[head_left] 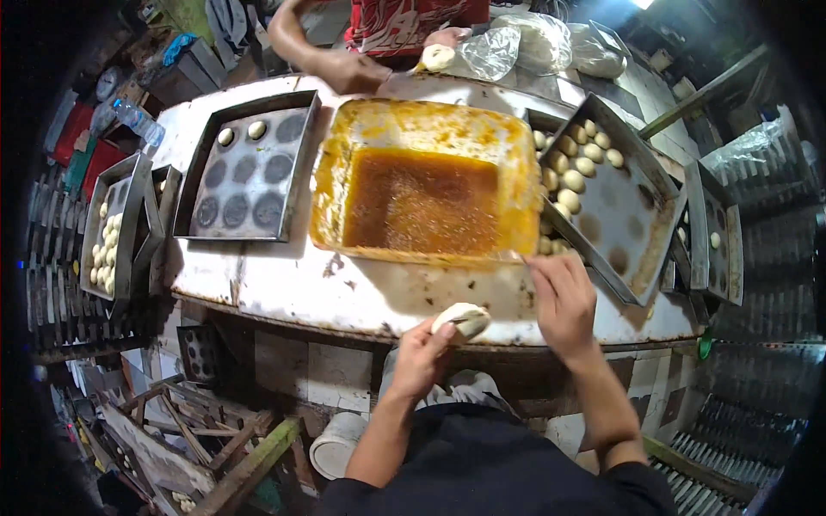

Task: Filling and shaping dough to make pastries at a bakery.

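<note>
My left hand [416, 357] is closed round a cupped piece of pale dough [465, 322], held just off the table's front edge. Close to the front right corner of a big tub [404, 255] my right hand [564, 301] pinches something thin; its tip meets the tub's rim and I cannot make out what it is. Inside the tub lies a glossy brown-orange filling [422, 202], with smears up the walls. Across the table, a person in a red shirt has a hand [353, 70] near another pale dough piece [439, 58].
A dark metal tray [245, 228] with two dough balls lies left of the tub. To the right, a tilted tray [611, 228] holds several dough balls [585, 166]. More trays stand at both table ends. A white bucket [338, 447] and a wooden frame [232, 460] are below.
</note>
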The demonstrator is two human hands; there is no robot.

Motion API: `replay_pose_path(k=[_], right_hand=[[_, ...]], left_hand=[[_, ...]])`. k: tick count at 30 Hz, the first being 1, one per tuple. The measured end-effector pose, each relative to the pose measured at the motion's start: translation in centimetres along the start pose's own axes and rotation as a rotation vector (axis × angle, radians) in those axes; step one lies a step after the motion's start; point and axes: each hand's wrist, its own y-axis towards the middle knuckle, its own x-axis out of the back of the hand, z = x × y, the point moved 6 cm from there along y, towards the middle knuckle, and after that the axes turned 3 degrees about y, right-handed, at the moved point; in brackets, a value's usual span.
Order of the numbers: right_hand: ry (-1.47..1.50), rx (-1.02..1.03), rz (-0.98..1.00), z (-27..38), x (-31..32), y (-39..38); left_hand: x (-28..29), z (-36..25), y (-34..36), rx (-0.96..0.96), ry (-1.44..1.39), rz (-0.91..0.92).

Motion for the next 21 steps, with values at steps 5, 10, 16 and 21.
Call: replay_pose_path(k=[5,10,16,21], right_hand=[[-0.275,-0.011,0.501,-4.0,-14.8,9.6],[-0.609,0.048,1.003,-6.0,-24.4,11.5],[-0.527,0.036,1.050,-4.4,-26.9,11.9],[-0.259,-0.001,0.963,-5.7,-25.9,11.9]], left_hand=[[10.9,-7.2,1.3,-0.002,0.226,-0.018],[17.0,-10.4,1.1,-0.024,0.226,-0.178],[19.4,-11.0,0.1,-0.029,0.148,-0.285],[16.6,-10.1,0.2,-0.081,0.089,-0.273]])
